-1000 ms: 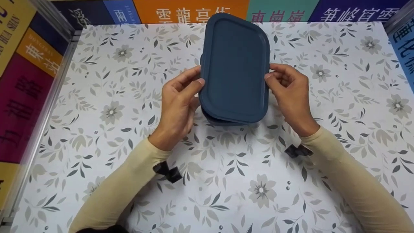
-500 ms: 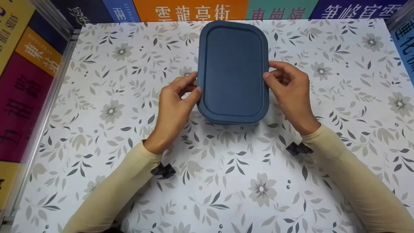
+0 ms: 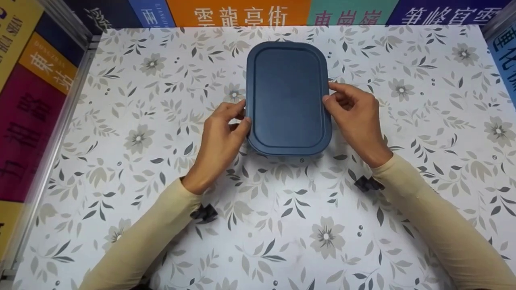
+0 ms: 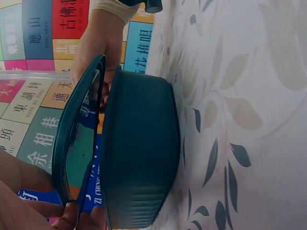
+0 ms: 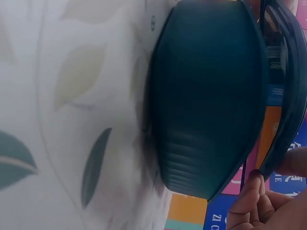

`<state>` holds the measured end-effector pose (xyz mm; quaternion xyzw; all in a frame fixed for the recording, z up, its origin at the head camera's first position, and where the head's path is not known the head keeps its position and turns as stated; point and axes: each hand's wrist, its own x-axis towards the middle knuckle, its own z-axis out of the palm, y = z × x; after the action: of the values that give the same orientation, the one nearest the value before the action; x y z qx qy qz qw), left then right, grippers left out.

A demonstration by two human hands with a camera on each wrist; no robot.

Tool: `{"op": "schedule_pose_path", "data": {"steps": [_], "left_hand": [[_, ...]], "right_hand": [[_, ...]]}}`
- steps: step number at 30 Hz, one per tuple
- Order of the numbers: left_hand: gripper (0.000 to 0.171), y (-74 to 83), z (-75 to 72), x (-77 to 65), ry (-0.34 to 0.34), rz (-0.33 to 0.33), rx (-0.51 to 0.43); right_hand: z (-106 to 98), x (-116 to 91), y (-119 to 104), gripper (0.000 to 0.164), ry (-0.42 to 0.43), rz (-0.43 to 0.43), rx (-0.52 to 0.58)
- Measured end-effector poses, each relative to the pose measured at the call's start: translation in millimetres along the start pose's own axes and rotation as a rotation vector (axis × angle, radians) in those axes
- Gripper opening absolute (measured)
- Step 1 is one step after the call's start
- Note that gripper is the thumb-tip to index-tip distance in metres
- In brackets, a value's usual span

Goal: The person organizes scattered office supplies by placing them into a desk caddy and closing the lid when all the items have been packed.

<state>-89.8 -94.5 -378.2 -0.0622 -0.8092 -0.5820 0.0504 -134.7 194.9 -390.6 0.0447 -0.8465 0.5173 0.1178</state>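
A dark blue rectangular lid (image 3: 288, 98) with rounded corners hangs level over a matching food container (image 4: 139, 148). Both wrist views show a gap between the lid's rim (image 5: 293, 96) and the container's upper edge. From above, the lid hides nearly all of the container, which stands upright on the table. My left hand (image 3: 221, 139) pinches the lid's left long side between thumb and fingers. Opposite it, my right hand (image 3: 356, 121) pinches the right long side, thumb on top and fingers underneath. What the container holds is hidden.
The table (image 3: 258, 225) has a white cover printed with grey flowers and leaves. Colourful panels (image 3: 242, 14) with large characters line its far edge, and more rise along the left and right sides. A black strap piece (image 3: 204, 213) sits at my left wrist.
The lid has gone from tilted to level and come towards me, lining up over the container. Both hands have kept hold of it, shifting slightly nearer to me.
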Motion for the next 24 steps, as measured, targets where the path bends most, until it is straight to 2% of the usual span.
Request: {"op": "schedule_pose_path", "data": {"steps": [7,18,24], "left_hand": [[0.047,-9.2,2.6,1.2,-0.014,-0.039,0.018],[0.045,-21.0,8.9,4.6,-0.03,-0.088,0.042],[0.045,-24.2,11.3,6.5,-0.032,-0.084,0.057]], "right_hand": [[3,2,5,0.034,-0.018,0.017,-0.032],[8,3,8,0.03,0.009,-0.031,-0.086],[9,5,11,0.031,0.006,-0.083,-0.165]]}}
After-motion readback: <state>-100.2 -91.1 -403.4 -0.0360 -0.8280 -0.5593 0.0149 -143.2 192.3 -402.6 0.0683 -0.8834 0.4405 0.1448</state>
